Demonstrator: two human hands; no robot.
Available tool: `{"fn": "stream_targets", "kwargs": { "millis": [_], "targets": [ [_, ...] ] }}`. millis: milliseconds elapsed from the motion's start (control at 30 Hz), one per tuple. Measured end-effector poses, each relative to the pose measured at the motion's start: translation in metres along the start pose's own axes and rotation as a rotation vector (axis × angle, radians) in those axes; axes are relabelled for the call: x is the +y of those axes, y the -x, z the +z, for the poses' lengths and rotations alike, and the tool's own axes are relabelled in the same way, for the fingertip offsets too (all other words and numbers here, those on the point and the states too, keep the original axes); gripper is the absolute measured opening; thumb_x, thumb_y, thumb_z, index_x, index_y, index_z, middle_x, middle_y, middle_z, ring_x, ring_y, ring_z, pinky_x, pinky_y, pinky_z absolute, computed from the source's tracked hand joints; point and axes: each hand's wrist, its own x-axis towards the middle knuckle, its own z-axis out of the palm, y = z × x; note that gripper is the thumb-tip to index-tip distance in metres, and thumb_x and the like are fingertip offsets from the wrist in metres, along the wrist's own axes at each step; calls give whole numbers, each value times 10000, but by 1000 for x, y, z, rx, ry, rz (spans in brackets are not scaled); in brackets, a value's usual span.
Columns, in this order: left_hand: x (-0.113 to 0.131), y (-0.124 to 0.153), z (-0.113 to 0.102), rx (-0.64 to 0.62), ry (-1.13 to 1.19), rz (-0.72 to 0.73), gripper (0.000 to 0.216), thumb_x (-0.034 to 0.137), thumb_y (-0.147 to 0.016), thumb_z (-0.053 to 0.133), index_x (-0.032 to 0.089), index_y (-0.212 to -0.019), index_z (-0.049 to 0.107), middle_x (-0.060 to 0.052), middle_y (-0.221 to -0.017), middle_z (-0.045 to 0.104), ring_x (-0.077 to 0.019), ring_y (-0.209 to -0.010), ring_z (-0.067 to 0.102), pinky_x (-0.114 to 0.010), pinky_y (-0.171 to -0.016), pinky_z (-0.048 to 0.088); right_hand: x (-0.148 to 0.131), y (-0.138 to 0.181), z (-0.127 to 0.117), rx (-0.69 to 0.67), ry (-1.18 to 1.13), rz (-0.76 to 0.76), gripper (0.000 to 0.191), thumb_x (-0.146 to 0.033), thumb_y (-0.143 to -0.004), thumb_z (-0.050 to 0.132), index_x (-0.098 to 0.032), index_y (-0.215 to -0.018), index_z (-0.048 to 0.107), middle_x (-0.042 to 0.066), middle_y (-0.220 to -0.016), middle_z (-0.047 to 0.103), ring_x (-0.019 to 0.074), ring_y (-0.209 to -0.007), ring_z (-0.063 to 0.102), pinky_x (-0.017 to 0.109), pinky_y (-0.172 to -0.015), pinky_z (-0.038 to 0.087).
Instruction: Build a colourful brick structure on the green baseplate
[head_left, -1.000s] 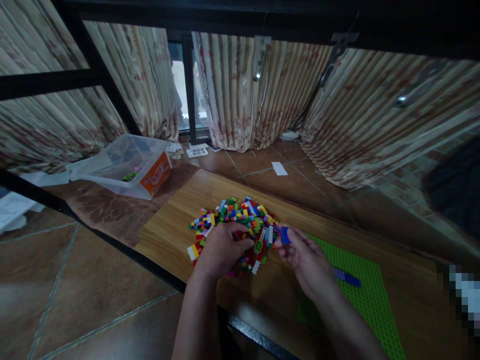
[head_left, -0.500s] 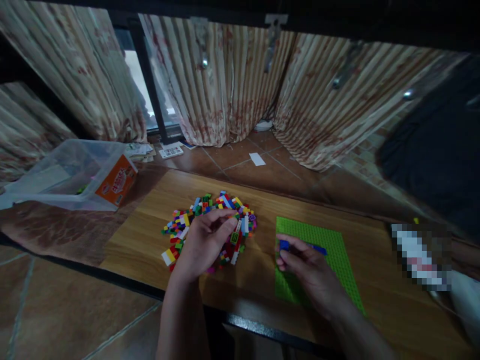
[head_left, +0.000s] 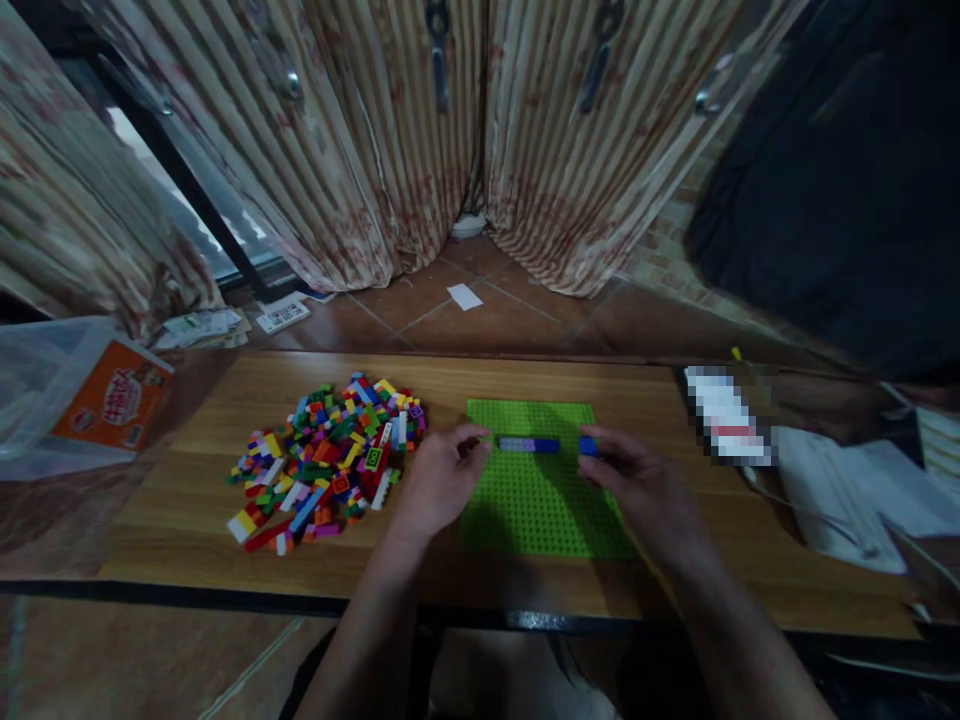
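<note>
My right hand (head_left: pixel 649 490) pinches a small blue brick (head_left: pixel 588 446) between thumb and fingertips, just over the right part of the green baseplate (head_left: pixel 540 510). At the plate's left edge is my left hand (head_left: pixel 446 475), its thumb and fingers pressed together; what they hold, if anything, is too small to make out. Between both hands a short row lies on the plate: a pale lilac-grey brick (head_left: pixel 516 444) on the left, joined end to end with a dark blue brick (head_left: pixel 547 446). To the left, a heap of loose colored bricks (head_left: pixel 322 455) covers part of the wooden table (head_left: pixel 180 490).
A clear plastic box (head_left: pixel 45 340) with an orange label stands at far left. On the right are a blurred-out object (head_left: pixel 727 415), white papers (head_left: pixel 832 490) and a cable. Striped curtains (head_left: pixel 405 150) hang behind the table, with a white card (head_left: pixel 465 296) on the tiles.
My left hand has moved from the brick heap rightward to the baseplate's left edge. My right hand still holds the blue brick, now right of the row. The view has turned down and right.
</note>
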Motion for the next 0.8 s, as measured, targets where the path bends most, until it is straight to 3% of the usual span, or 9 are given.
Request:
{"fn": "stream_targets", "kwargs": {
  "millis": [133,267,433,633,800],
  "targets": [
    [4,-4,12,43,-104,0,276,219,-865,539,140,-1063,716,-67,-918,747,-172,-795,677,-263,-725,502,3,4,15,-175,-82,-15,430,-300,-645,789,-232,-1060,700,20,-876,724,172,-766,648,340,-734,512],
    [6,-7,17,69,-157,-21,278,159,-840,538,150,-1054,715,-75,-979,755,-186,-876,699,-276,-800,521,5,6,32,-295,72,-82,375,-263,-743,699,-226,-1116,683,23,-886,728,172,-777,654,326,-742,494],
    [1,-9,15,43,-133,-31,284,129,-817,535,141,-1038,713,-80,-967,757,-194,-903,702,-288,-820,534,4,5,46,-261,392,-212,373,-268,-787,657,-239,-1157,690,1,-758,680,162,-673,601,315,-679,450],
    [-6,-9,9,-5,-79,-17,267,134,-810,553,143,-1025,710,-71,-943,755,-182,-859,698,-291,-808,537,6,4,60,-305,483,-225,434,-256,-797,636,-241,-1230,649,-6,-746,666,150,-611,569,302,-626,428],
    [-5,-6,9,-21,-74,-15,273,116,-797,559,151,-1023,708,-63,-927,756,-181,-844,699,-279,-782,536,5,6,62,-255,585,-194,437,-226,-786,630,-196,-1221,634,-2,-727,681,163,-622,598,312,-650,436]
  ]
}}
